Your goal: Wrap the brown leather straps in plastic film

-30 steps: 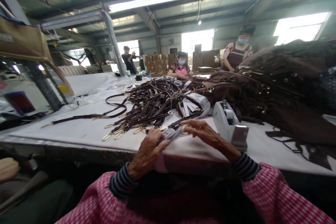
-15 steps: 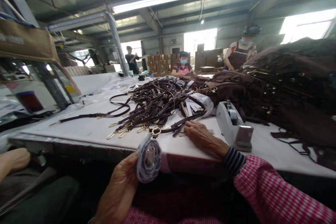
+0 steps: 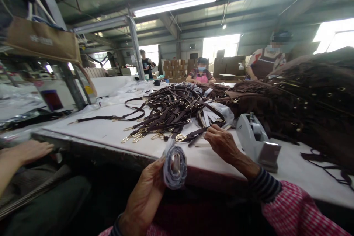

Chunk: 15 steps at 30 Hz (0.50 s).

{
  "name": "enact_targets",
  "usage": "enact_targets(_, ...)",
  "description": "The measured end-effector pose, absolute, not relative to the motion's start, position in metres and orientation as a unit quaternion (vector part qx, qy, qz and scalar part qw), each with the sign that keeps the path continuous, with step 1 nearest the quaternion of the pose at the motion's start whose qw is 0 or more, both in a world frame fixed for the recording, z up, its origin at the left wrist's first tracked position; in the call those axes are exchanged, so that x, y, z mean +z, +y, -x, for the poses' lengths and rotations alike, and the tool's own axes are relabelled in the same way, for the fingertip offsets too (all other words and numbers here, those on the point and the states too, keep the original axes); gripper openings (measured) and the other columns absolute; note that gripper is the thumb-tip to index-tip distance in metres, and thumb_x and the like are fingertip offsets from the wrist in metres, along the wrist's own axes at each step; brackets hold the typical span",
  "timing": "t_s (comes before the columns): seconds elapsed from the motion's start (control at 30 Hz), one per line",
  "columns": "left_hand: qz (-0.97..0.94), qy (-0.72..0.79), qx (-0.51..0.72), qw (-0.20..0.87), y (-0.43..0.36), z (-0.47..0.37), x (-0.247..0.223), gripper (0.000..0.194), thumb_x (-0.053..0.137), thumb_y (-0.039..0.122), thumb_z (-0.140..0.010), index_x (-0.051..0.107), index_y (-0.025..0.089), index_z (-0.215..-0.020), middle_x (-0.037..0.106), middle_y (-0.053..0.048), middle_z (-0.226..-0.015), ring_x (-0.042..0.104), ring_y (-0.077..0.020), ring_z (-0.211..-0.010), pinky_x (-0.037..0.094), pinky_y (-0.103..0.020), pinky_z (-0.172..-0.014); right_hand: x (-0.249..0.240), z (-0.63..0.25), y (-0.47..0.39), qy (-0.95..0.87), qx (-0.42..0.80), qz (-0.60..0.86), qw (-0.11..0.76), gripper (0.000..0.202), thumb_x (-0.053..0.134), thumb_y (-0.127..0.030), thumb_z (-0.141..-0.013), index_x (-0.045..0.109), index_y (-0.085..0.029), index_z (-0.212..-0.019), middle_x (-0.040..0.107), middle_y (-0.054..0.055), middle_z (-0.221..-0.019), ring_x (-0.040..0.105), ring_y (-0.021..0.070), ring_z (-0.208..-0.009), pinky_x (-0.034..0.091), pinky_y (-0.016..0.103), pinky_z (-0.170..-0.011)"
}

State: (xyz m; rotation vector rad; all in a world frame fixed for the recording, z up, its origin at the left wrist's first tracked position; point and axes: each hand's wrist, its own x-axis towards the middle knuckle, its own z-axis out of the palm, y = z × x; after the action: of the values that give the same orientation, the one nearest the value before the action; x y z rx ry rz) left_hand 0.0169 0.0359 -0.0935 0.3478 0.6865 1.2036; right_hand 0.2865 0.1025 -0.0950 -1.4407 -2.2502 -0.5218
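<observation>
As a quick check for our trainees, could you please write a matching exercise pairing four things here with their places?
1. Wrapped roll
2. Tape dispenser
3. Tan bag
4. Dark straps

A. Hanging at upper left
B. Heaped on the table
C. In the left hand
D. Standing beside the right hand

Pairs: 1-C; 2-D; 3-A; 4-B

2 hands up front, w/ L hand (image 3: 151, 180) low, palm side up, fingers pinched; R hand (image 3: 222, 142) higher, fingers curled, wrist angled in from R.
</observation>
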Motion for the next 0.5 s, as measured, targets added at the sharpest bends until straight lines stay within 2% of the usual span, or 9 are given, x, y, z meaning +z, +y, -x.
enact_targets(0.1,-0.149,0.296,0.541,0.773,0.04,-0.025,-0.088,0.024,0.054,0.005,-0.098,0.073,0.004,-0.111,0.081,-0.013,-0.098,0.079,-0.0223,-0.084,0.066,-0.036,-0.087,-0.083,-0.279,0.077,-0.805,-0.208,0.488,0.267,0.03,0.054,-0.017,-0.104,0.066,-0.018,-0.076,0.066,0.008,-0.08,0.055,0.0227,-0.085,0.04,0.033,-0.074)
enact_targets(0.23,-0.159,0.261,0.518,0.799,0.042,-0.034,-0.087,0.02,0.056,0.008,-0.098,0.072,0.005,-0.109,0.08,-0.012,-0.099,0.077,-0.0194,-0.083,0.065,-0.033,-0.086,-0.077,-0.259,0.042,-0.829,-0.237,0.373,0.344,0.024,0.052,-0.016,-0.103,0.068,-0.018,-0.086,0.066,0.006,-0.08,0.053,0.0216,-0.079,0.04,0.035,-0.073)
enact_targets(0.33,-0.209,0.242,0.503,0.803,0.042,-0.039,-0.091,0.02,0.061,0.013,-0.095,0.073,0.009,-0.111,0.079,-0.011,-0.101,0.077,-0.0229,-0.09,0.064,-0.037,-0.09,-0.079,-0.246,0.027,-0.839,-0.287,0.314,0.34,0.016,0.054,-0.016,-0.101,0.07,-0.016,-0.1,0.071,0.009,-0.09,0.056,0.0238,-0.084,0.039,0.038,-0.072)
enact_targets(0.5,-0.292,0.262,0.502,0.771,0.042,-0.046,-0.103,0.016,0.067,0.02,-0.093,0.075,0.014,-0.107,0.079,-0.01,-0.1,0.076,-0.0258,-0.092,0.064,-0.039,-0.086,-0.087,-0.238,0.022,-0.845,-0.342,0.279,0.302,0.023,0.05,-0.005,-0.098,0.07,-0.014,-0.094,0.072,0.009,-0.092,0.057,0.0256,-0.087,0.041,0.04,-0.076)
